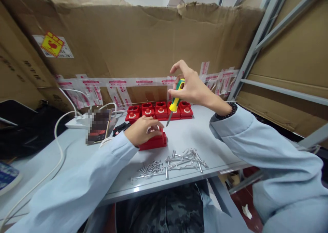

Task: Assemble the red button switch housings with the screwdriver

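A red plastic housing (pixel 154 143) sits on the table, and my left hand (pixel 143 130) grips its upper part with curled fingers. Above and to the right of it, my right hand (pixel 188 84) holds a screwdriver (pixel 175 101) with a green and yellow handle. The screwdriver's blade slants down to the left, its tip in the air near the housing. Behind my hands stands a row of several similar red housings (pixel 161 110) with round openings and red knobs. Closer to me lie a small pile of screws (pixel 151 168) and several T-shaped metal rods (pixel 186 160).
A phone (pixel 99 127) leans by a white power strip (pixel 77 123) at the left, with white cables (pixel 60 137) running over the table (pixel 202 133). Taped cardboard (pixel 143 44) walls off the back. A grey metal rack (pixel 256 48) stands at the right.
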`<state>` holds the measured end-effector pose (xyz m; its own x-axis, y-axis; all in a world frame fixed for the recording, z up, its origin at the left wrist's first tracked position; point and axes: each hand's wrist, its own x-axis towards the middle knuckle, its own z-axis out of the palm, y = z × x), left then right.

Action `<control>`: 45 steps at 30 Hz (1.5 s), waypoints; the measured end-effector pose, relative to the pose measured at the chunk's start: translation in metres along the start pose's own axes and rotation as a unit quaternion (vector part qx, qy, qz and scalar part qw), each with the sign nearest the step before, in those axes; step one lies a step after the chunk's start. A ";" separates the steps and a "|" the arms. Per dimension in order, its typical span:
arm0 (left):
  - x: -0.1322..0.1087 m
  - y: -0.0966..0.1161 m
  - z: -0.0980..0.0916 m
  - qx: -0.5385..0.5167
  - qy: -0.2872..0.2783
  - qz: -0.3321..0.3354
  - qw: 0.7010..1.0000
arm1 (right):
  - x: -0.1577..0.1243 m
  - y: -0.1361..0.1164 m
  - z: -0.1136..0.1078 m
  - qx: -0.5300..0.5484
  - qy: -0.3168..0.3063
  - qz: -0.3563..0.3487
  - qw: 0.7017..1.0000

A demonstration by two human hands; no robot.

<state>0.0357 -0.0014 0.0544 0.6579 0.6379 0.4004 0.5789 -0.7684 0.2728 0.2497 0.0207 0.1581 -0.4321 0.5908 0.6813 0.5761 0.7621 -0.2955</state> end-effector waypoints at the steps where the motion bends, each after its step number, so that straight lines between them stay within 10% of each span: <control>1: -0.007 0.005 -0.001 0.001 -0.029 0.025 0.999 | -0.002 0.000 0.001 -0.005 0.011 0.001 1.000; 10: -0.038 0.022 0.023 -0.029 -0.211 0.049 0.976 | -0.006 -0.003 0.020 -0.018 0.001 -0.004 1.000; 17: -0.042 -0.006 0.000 0.020 -0.034 0.057 0.998 | -0.010 -0.006 0.023 -0.014 0.006 -0.007 1.000; 24: -0.056 -0.059 0.006 -0.052 -0.081 -0.076 0.992 | -0.010 -0.014 0.030 0.021 0.049 -0.027 0.998; 33: -0.030 -0.034 0.045 -0.065 0.015 -0.100 0.993 | -0.012 -0.023 0.072 0.102 0.048 -0.059 0.992; 45: -0.035 -0.032 0.046 -0.128 0.042 -0.097 0.986 | -0.015 -0.026 0.094 0.086 0.006 -0.050 0.995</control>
<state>0.0166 0.0032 -0.0085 0.4987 0.7754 0.3874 0.5423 -0.6278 0.5584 0.1763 0.0169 0.0926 -0.4716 0.5080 0.7208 0.4027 0.8512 -0.3364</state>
